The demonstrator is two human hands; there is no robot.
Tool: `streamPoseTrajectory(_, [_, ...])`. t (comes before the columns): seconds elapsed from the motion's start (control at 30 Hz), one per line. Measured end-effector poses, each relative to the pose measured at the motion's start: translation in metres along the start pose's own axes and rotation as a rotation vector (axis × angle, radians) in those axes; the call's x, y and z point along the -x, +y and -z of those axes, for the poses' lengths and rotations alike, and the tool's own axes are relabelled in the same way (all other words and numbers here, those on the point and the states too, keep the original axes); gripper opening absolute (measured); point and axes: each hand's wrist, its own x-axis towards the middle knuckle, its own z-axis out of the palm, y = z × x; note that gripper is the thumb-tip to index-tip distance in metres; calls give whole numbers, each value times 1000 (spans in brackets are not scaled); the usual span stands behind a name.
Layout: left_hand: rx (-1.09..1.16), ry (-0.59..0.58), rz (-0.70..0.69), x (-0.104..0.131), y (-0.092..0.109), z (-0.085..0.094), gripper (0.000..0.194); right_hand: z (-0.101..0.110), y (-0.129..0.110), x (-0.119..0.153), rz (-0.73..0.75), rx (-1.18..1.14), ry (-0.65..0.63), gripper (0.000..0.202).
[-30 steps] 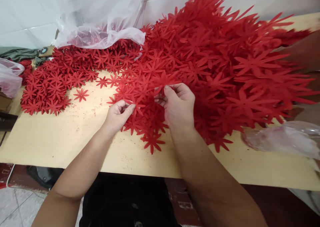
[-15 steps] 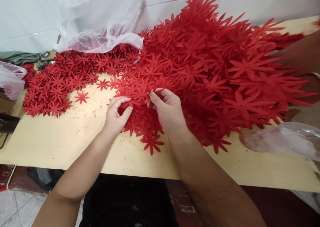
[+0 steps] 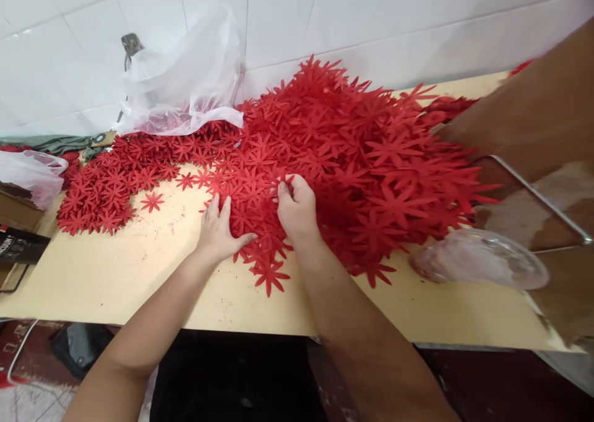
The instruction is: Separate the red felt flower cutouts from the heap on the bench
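A large heap of red flower cutouts (image 3: 352, 162) with long narrow petals covers the middle of the table. My left hand (image 3: 220, 233) lies at the heap's left edge with thumb and fingers spread, holding nothing. To its right, my right hand (image 3: 297, 205) is closed in a pinch over the heap; a bit of red petal shows at its fingertips, though most of that flower is hidden. Near the front, a flower cutout (image 3: 270, 276) sticks out on the bare wood. A lone flower cutout (image 3: 152, 202) lies flat left of my hands.
Tidier rows of red flowers (image 3: 106, 187) fill the table's left side. Behind them a white plastic bag (image 3: 185, 88) stands by the tiled wall. On the right are a clear plastic container (image 3: 487, 261) and brown cardboard (image 3: 533, 112). The wooden table (image 3: 139, 273) ends close to my body.
My left hand has opened, its fingers spreading apart and its thumb dropping lower. My right hand stays pinched over the heap. The view has shifted, showing more wall and the cardboard.
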Motion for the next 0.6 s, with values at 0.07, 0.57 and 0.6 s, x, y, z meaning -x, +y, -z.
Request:
streamPoseTrajectory(0.07, [-81,-15,-17,-2,5,-3,98,0,1,0,72,137,-24,18])
streamPoseTrajectory(0.57, [107,141,-177,-19,10,-14,51,31,3,54,143,806,-587,119])
streamPoseTrajectory(0.6, [157,128,-201,-18,10,-15,43,25,3,52,157,804,-571,117])
